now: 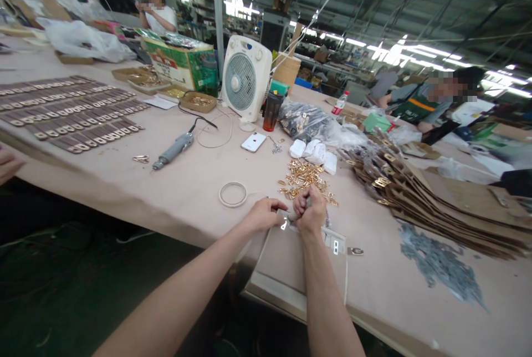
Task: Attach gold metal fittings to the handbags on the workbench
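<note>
A smooth, matt surface is presented by the table (195, 179). Along its near edge, a dull, leather-like finish is shown by the flat panel (282, 257). A glossy metal shine is given by the small clips (305, 173). The fan (241, 77) is cased in smooth plastic; the phone (253, 142) is glossily backed.
</note>
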A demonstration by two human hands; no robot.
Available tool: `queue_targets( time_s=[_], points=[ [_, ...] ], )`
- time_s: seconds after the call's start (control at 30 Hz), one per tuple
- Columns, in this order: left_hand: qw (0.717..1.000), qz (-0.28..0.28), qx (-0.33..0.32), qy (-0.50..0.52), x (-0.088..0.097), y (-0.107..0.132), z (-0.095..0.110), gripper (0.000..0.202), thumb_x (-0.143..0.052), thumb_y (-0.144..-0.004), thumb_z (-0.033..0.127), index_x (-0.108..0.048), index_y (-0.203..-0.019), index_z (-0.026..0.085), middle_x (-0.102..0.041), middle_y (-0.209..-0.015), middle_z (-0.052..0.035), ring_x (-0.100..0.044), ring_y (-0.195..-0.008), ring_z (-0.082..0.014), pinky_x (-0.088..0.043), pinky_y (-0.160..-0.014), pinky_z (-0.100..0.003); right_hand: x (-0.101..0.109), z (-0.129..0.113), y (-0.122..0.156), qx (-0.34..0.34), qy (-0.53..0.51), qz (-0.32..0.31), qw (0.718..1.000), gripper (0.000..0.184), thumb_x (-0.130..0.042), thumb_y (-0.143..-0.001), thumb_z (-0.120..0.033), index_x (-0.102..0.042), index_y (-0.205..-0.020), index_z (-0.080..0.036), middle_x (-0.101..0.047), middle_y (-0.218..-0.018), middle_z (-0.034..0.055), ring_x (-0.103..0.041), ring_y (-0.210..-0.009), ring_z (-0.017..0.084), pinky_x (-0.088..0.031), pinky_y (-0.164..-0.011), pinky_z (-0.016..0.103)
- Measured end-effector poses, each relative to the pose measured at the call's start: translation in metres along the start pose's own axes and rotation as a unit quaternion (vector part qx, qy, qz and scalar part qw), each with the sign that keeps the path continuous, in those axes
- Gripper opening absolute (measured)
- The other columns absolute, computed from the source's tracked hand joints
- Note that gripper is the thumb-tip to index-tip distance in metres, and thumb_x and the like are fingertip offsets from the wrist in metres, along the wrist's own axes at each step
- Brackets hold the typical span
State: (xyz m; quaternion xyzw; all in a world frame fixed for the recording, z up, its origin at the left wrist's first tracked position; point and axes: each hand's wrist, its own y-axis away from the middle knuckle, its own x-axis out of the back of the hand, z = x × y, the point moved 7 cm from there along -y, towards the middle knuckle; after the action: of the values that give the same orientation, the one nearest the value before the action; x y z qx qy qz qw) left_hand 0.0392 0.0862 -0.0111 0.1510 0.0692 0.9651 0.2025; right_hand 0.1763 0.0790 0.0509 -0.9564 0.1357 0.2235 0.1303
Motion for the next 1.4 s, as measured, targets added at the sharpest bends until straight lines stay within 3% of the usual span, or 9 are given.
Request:
queue_targets(
  time_s=[0.2, 0.5, 0.8, 0.97, 1.1, 1.23, 1.4],
  points=[
    [1.000, 0.014, -0.001, -0.016, 0.002, 0.002, 0.003, 0.049, -0.073, -0.060, 0.017, -0.081, -0.109, 0.017, -0.055, -0.059, 0.0059, -0.044, -0.058, -0.0118, -0.032, -0.057, -0.025, -0.002, 0.010, 0.000, -0.003, 0.025, -0.015, 1.000, 0.039, -0.062, -0.094, -0.051, -0.049, -0.072, -0.022, -0.042, -0.051, -0.0100, -0.033, -0.034, 0.006, -0.025, -0.032, 0.017],
    [1.000, 0.021, -0.002, -0.023, 0.002, 0.004, 0.005, 0.047, -0.075, -0.060, 0.017, -0.082, -0.107, 0.017, -0.053, -0.058, 0.0060, -0.044, -0.058, -0.0116, -0.030, -0.054, -0.024, -0.003, 0.012, -0.002, -0.004, 0.022, -0.020, 1.000, 0.040, -0.061, -0.094, -0.054, -0.048, -0.073, -0.022, -0.041, -0.051, -0.0104, -0.029, -0.035, 0.006, -0.023, -0.032, 0.017],
    [1.000, 0.006, -0.023, 0.001, 0.001, 0.004, 0.009, 0.046, -0.070, -0.059, 0.013, -0.083, -0.103, 0.015, -0.066, -0.065, 0.0030, -0.049, -0.061, -0.0120, -0.033, -0.055, -0.023, -0.005, 0.019, -0.002, -0.020, 0.024, -0.045, 0.998, 0.036, -0.060, -0.095, -0.050, -0.051, -0.075, -0.022, -0.041, -0.049, -0.0100, -0.031, -0.034, 0.007, -0.023, -0.033, 0.018],
    [0.998, -0.003, -0.056, -0.002, 0.000, 0.004, 0.011, 0.045, -0.068, -0.059, 0.013, -0.084, -0.101, 0.016, -0.075, -0.080, 0.0004, -0.058, -0.070, -0.0154, -0.041, -0.062, -0.023, -0.009, 0.019, 0.001, -0.017, 0.045, -0.078, 0.996, 0.034, -0.058, -0.096, -0.047, -0.053, -0.074, -0.022, -0.041, -0.050, -0.0095, -0.033, -0.034, 0.007, -0.024, -0.033, 0.019],
    [0.997, -0.013, -0.068, -0.021, 0.000, 0.002, 0.008, 0.039, -0.068, -0.061, 0.015, -0.083, -0.097, 0.014, -0.073, -0.075, 0.0007, -0.060, -0.070, -0.0159, -0.045, -0.065, -0.024, -0.014, 0.019, 0.005, -0.016, 0.074, -0.108, 0.991, 0.035, -0.057, -0.097, -0.045, -0.052, -0.072, -0.022, -0.042, -0.049, -0.0089, -0.033, -0.034, 0.008, -0.024, -0.034, 0.020],
    [0.996, -0.015, -0.080, -0.023, 0.000, 0.002, 0.005, 0.029, -0.066, -0.063, 0.015, -0.080, -0.088, 0.012, -0.071, -0.073, 0.0004, -0.061, -0.071, -0.0162, -0.047, -0.066, -0.023, -0.023, 0.015, 0.018, 0.031, 0.170, -0.165, 0.971, 0.036, -0.057, -0.098, -0.042, -0.051, -0.068, -0.022, -0.044, -0.049, -0.0073, -0.037, -0.040, 0.009, -0.029, -0.041, 0.023],
    [0.992, -0.019, -0.123, -0.026, -0.001, 0.010, 0.007, 0.025, -0.058, -0.073, 0.015, -0.078, -0.087, 0.012, -0.075, -0.080, -0.0030, -0.065, -0.078, -0.0183, -0.050, -0.072, -0.025, -0.034, 0.004, 0.042, 0.162, 0.315, -0.228, 0.907, 0.032, -0.057, -0.096, -0.035, -0.056, -0.067, -0.021, -0.053, -0.060, -0.0024, -0.048, -0.056, 0.013, -0.040, -0.059, 0.028]
  ],
)
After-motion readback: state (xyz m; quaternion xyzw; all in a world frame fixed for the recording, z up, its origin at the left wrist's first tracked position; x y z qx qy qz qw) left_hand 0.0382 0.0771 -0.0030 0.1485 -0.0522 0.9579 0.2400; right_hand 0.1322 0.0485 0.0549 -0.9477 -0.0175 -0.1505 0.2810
